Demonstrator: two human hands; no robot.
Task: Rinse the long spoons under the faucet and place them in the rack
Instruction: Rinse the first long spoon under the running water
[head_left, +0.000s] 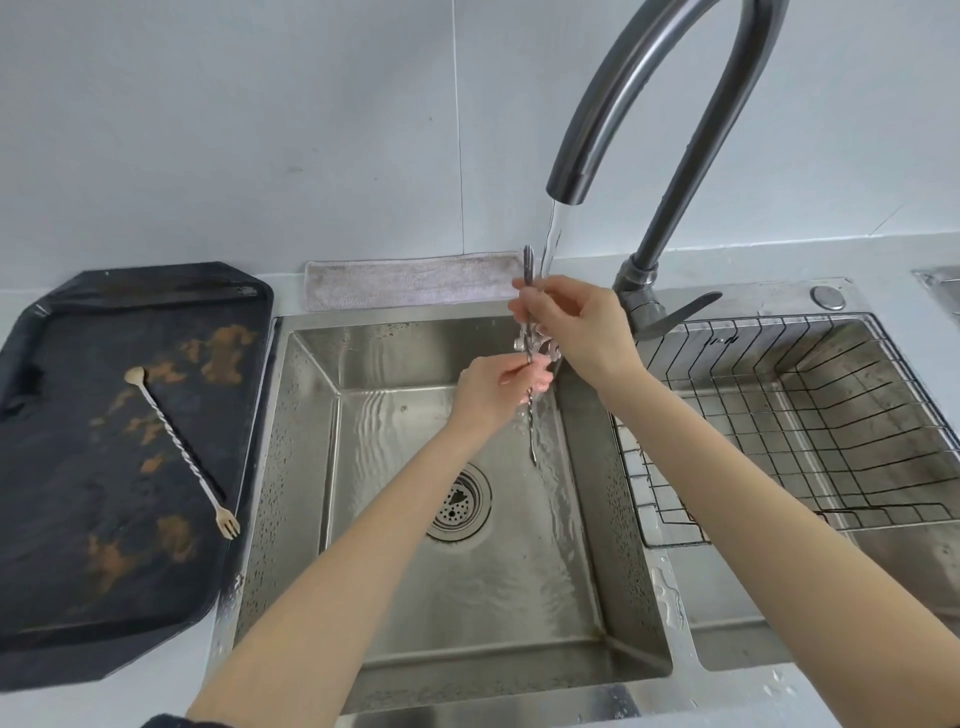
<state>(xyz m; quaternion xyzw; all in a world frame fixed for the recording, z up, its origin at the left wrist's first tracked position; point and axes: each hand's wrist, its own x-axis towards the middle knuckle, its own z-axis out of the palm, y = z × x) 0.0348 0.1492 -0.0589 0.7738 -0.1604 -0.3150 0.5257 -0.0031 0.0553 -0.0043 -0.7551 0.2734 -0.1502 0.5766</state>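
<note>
A long twisted metal spoon (531, 436) stands nearly upright in the stream of water under the grey faucet (571, 182). My right hand (576, 322) grips its upper part, and my left hand (493, 389) pinches the stem lower down, fingers wet. Its top end sticks up above my right hand beside the stream. A second long spoon (179, 447), pale with a twisted stem and a small fork end, lies diagonally on the dark tray (52, 519) at the left. The wire rack (810, 415) sits in the right basin with nothing visible in it.
The steel sink (311, 467) holds running water around its drain (457, 501). A grey cloth (405, 280) lies along the wall behind the sink. The faucet lever (680, 312) points right. Water drops dot the sink divider and the front counter.
</note>
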